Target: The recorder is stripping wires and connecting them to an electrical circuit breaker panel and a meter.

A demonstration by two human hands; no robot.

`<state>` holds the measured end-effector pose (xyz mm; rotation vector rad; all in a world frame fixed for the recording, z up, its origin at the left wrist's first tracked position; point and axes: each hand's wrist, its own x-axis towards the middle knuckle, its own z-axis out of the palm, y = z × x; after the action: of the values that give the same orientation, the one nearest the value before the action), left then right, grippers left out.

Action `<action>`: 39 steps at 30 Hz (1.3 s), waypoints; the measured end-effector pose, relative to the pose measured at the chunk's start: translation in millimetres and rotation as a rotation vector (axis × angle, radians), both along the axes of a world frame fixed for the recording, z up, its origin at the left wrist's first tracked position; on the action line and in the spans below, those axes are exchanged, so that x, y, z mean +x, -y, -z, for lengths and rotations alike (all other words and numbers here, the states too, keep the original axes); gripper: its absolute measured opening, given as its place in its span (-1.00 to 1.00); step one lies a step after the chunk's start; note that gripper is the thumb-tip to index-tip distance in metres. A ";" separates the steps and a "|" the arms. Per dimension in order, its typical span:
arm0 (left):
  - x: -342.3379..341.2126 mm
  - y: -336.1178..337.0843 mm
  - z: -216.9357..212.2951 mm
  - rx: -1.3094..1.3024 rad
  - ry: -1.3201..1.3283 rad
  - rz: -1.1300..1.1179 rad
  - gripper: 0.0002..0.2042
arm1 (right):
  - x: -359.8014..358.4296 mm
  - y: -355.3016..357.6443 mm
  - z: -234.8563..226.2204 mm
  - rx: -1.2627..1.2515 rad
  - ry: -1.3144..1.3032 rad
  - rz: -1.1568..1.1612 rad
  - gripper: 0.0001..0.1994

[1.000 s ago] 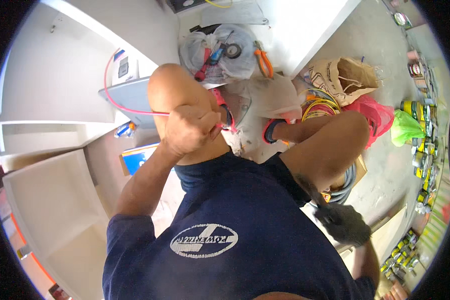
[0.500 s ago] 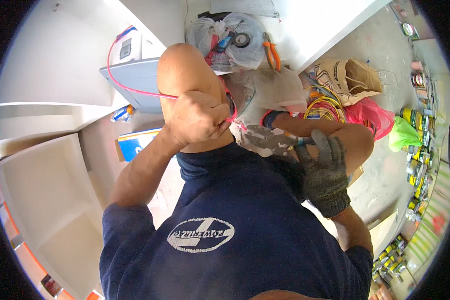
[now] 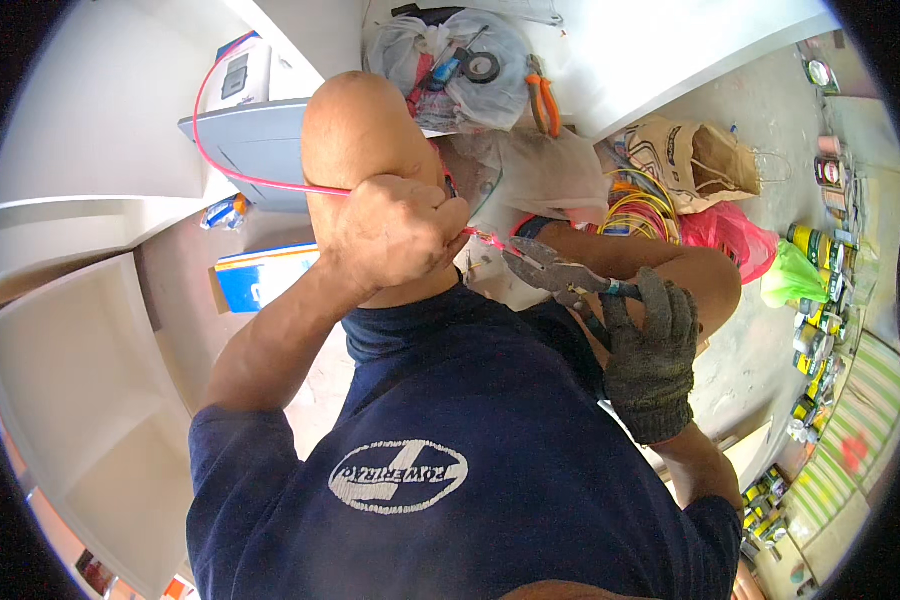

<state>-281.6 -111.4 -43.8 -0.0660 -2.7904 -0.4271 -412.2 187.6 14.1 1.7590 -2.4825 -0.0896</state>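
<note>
My bare left hand (image 3: 395, 232) is closed in a fist around a pink wire (image 3: 255, 181) in front of my raised knee. The wire's short end sticks out of the fist on the right, with its tip close to the jaws of a pair of pliers (image 3: 542, 267). Whether the jaws touch the tip, I cannot tell. My right hand (image 3: 652, 345), in a dark grey work glove, grips the pliers by their handles. The handles stand apart, one near the fingertips and one lower by the palm.
Orange-handled pliers (image 3: 543, 100) and black tape (image 3: 481, 67) lie on plastic bags ahead. A grey panel (image 3: 260, 150) bears a white box (image 3: 245, 78). Coiled wires (image 3: 642, 212), a paper bag (image 3: 685, 160) and a pink bag (image 3: 728, 240) stand right. Several cans line the far right.
The pliers have moved up and left toward the wire's end, and their handles have spread apart. My left hand keeps its grip on the wire. The view has shifted slightly.
</note>
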 end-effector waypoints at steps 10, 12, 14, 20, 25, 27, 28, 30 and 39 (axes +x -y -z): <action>-3.2 0.2 1.1 -0.002 -0.005 0.028 -0.78 | 2.8 3.3 -5.0 0.045 0.102 0.046 -0.59; -1.3 1.9 2.4 -0.014 -0.035 0.050 -0.80 | 1.5 3.0 -11.9 0.104 0.234 0.071 -0.61; -0.1 1.9 5.7 -0.026 -0.064 0.076 -0.82 | 1.2 0.9 -19.7 0.150 0.744 0.127 -0.59; -1.4 -2.2 10.4 -0.028 -0.121 0.171 -0.83 | -35.2 -9.8 -22.8 0.712 1.578 0.215 -0.55; -3.3 -1.2 6.0 0.009 -0.090 0.180 -0.80 | -17.6 -12.5 -25.1 0.621 1.352 0.217 -0.68; -7.4 -2.4 9.2 0.010 -0.098 0.184 -0.80 | -0.6 -8.0 -29.4 0.120 0.370 0.084 -0.75; -7.7 -0.9 9.0 -0.006 -0.096 0.166 -0.80 | -1.5 -10.5 -23.9 0.114 0.367 0.083 -0.75; -8.5 1.8 3.3 0.019 -0.082 0.170 -0.80 | -4.8 -16.2 -11.6 0.000 0.286 0.110 -0.71; -24.0 -13.4 -13.6 0.200 0.039 -0.032 -0.70 | -12.7 -0.4 9.3 -0.022 0.669 0.107 -0.56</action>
<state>-305.6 -98.0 -30.2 0.0328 -2.7659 -0.7029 -424.9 188.1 4.9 1.8714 -2.9873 0.6153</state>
